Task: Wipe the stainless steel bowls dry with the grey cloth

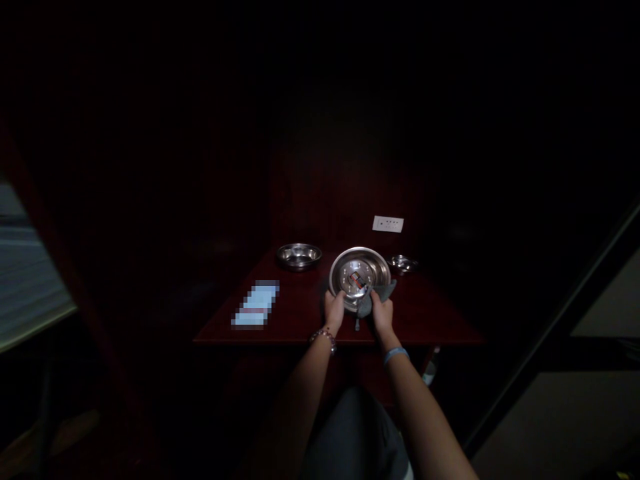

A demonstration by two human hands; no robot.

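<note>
My left hand (pixel 334 309) grips the near left rim of a round steel plate (pixel 361 265), tilted up toward me over a dark red table (pixel 425 313). My right hand (pixel 382 313) is closed on a grey cloth (pixel 380 295) pressed against the plate's lower right rim. The plate's shiny inside shows a small dark reflection at its middle.
A steel bowl (pixel 299 255) stands at the back left of the table and a smaller steel dish (pixel 403 265) at the back right. A blurred pale blue flat item (pixel 256 304) lies on the left part. A white switch panel (pixel 388 224) is on the dark wall behind.
</note>
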